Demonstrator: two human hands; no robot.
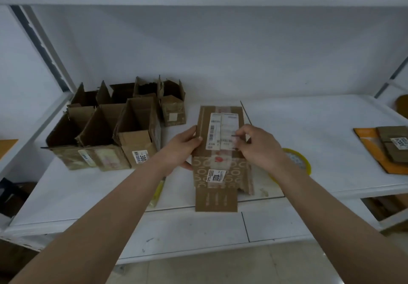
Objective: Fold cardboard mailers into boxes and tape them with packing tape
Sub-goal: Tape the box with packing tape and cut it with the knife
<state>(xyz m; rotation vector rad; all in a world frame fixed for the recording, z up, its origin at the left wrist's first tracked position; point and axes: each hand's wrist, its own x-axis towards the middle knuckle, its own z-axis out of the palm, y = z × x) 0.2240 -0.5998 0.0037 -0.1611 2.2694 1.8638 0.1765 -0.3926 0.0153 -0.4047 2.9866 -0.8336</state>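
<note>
At the far left of the white shelf [66,195] stood a cluster of finished boxes [103,136], upright with their top flaps open; several showed tape and labels on their near faces, so a good share of the work looked done. A smaller open box [172,107] stood just behind and to the right of that cluster.

Near the middle, the left hand [180,149] gripped the left edge of the mailer [220,149], thumb on top and fingers curled underneath. The mailer looked partly folded, lifted slightly off the shelf, its labelled panel facing up and a loose flap [216,198] hanging over the shelf's front edge. The right hand [258,149] had its fingers curled and pinched at the mailer's right side, near the white shipping label [223,131]; whether it pinched tape or only cardboard could not be told.

Just right of that hand, a yellow-rimmed tape roll [298,162] lay flat on the shelf, partly hidden by the wrist. At the far right a stack of flat mailers [388,149] waited, so this box needed closing and taping, and more remained to fold.
</note>
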